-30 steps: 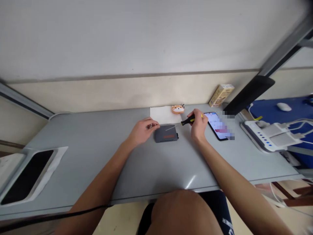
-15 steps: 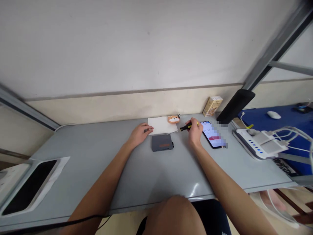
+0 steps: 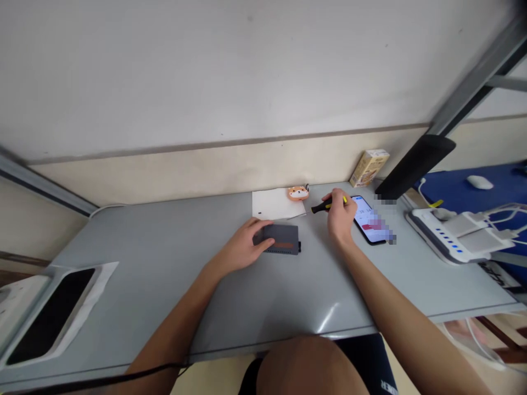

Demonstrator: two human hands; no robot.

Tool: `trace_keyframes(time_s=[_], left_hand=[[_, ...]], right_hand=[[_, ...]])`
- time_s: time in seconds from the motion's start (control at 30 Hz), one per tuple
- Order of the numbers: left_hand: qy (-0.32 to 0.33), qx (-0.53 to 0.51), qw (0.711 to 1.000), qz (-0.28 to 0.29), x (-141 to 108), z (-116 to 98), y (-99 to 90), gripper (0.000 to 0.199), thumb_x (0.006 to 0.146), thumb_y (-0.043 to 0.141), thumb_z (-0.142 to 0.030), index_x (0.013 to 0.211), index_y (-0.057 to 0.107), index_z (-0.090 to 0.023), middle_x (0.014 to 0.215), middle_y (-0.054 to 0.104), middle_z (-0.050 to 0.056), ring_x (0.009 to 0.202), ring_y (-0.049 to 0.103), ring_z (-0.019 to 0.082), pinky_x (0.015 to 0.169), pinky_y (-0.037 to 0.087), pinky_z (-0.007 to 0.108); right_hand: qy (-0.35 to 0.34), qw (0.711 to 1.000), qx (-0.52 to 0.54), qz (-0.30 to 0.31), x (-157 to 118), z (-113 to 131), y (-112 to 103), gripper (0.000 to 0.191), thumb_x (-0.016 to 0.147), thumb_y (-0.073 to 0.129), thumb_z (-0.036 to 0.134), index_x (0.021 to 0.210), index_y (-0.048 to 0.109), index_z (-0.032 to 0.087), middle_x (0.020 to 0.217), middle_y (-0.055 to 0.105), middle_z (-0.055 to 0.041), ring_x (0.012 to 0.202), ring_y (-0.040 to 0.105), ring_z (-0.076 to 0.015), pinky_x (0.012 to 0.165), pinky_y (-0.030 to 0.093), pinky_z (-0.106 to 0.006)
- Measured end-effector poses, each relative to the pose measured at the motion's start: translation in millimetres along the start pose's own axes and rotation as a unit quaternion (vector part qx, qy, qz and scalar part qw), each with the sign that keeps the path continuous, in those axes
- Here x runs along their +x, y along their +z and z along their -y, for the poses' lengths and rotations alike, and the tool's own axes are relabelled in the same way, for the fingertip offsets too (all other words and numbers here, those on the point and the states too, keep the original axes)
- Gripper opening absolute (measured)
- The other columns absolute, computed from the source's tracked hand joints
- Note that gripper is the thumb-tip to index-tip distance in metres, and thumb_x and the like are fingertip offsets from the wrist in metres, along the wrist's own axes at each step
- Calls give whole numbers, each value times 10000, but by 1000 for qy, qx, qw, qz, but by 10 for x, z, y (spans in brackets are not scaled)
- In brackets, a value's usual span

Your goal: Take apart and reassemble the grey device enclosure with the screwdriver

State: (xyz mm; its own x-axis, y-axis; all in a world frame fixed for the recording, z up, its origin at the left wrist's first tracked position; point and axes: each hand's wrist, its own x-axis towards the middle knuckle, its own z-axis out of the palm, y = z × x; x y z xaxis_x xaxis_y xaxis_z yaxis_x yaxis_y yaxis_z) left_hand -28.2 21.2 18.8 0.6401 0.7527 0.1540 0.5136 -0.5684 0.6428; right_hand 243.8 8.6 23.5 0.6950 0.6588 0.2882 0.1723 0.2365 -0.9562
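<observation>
My left hand (image 3: 247, 245) is closed over the left end of a small dark grey metal box (image 3: 284, 236), thumb along its front and fingers at the back edge. The box lies flat on the desk, with a short black part sticking out on its right side. In my right hand (image 3: 341, 214) is a screwdriver (image 3: 322, 207) with a black and yellow handle; its shaft does not show. Behind the box lies a white sheet of paper (image 3: 272, 203), with a tiny dark item (image 3: 259, 213) on it, too small to name.
An orange animal-faced case (image 3: 298, 193) sits on the paper's right corner. A lit phone (image 3: 368, 219), a drink carton (image 3: 369, 168), a black padded post (image 3: 415, 166) and a white power strip (image 3: 438, 236) stand to the right. A dark tablet-like slab (image 3: 51, 315) lies far left.
My left hand has moved from the paper's left edge onto the grey box. The tiny dark item now shows on the paper. The right hand still holds the screwdriver; the view has shifted slightly.
</observation>
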Motion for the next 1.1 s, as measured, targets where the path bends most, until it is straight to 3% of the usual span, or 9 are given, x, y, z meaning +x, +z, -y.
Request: trace_keyframes(time_s=[0.17,0.4,0.57,0.77,0.93,1.1], left_hand=[[10,-81,996,28,54,148,-86,359,1045,495,-294,1390,595,-288,1404,653,64,1271,629,219,1098,507,421],[-8,-121,992,-24,114,197,49,328,1076,397,-294,1192,700,-245,1193,761,62,1133,706,207,1039,546,423],[1,-109,993,-39,114,191,72,340,1058,388,-236,1150,715,-229,1169,758,62,1102,703,190,1025,544,402],[11,-83,995,-49,109,172,74,345,1037,383,-184,1097,721,-217,1117,753,58,1052,699,184,974,551,387],[20,-59,994,-85,118,122,65,294,1020,434,-188,1043,726,-214,1068,744,55,1013,691,189,943,545,383],[83,-6,988,-130,91,-5,16,221,1003,512,-182,1005,730,-220,1026,735,54,1029,647,205,974,513,408]], right_hand=[[-56,997,-42,37,-60,107,-10,363,901,495,316,576,599,190,555,489,26,569,447,-125,560,342,-268],[-91,982,-47,159,-274,193,56,389,949,498,338,600,596,195,560,519,22,556,471,-125,558,353,-269],[-134,970,-57,195,-345,208,76,392,979,482,325,633,608,190,590,551,19,568,486,-118,588,365,-274],[-108,977,-39,179,-307,240,38,381,934,494,286,573,577,198,542,522,24,525,458,-115,543,350,-271],[-78,965,14,248,-349,297,41,405,910,507,277,516,564,203,532,518,16,534,472,-121,541,372,-272],[-93,950,-9,297,-448,307,74,416,941,508,308,546,581,199,535,532,19,526,470,-116,545,373,-276]])
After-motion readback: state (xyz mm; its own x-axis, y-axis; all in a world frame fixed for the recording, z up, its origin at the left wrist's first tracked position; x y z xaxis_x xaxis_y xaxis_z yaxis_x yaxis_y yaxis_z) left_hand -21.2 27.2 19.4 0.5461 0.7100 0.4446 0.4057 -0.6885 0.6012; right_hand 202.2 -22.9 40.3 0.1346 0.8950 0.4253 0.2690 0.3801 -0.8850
